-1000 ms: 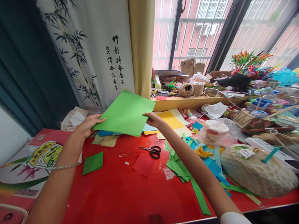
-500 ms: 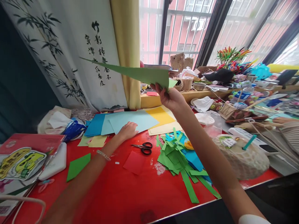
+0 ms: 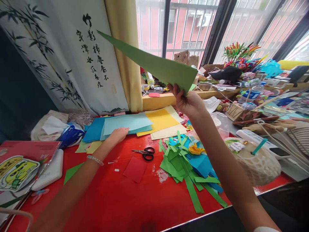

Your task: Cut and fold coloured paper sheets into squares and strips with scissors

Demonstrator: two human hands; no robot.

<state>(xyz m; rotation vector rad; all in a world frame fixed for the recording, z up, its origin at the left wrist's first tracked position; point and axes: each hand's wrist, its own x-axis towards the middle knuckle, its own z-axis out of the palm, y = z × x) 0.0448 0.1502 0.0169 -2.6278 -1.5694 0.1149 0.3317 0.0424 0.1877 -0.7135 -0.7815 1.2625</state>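
My right hand (image 3: 187, 100) is closed round one corner of a green paper sheet (image 3: 154, 64), holding it raised and slanted in front of the window. The sheet's far end points up and left. My left hand (image 3: 119, 134) lies over the front edge of the light blue paper (image 3: 127, 121) on the table, fingers stretched out. Under and beside that paper are darker blue paper (image 3: 94, 129) and yellow paper (image 3: 163, 120). Black-handled scissors (image 3: 146, 153) and a red paper square (image 3: 135, 169) lie in front of the stack.
Cut green paper strips (image 3: 178, 161) and blue pieces (image 3: 201, 164) lie heaped on the red table (image 3: 111, 199). A netted coconut (image 3: 253, 164) with a straw stands at the right. On the left are a folder (image 3: 24, 161) and part of a green paper piece (image 3: 71, 172). Craft clutter fills the windowsill.
My left hand has let go of the green sheet and moved down to the light blue paper. The right hand has lifted the sheet up and right. The light blue sheets have shifted left.
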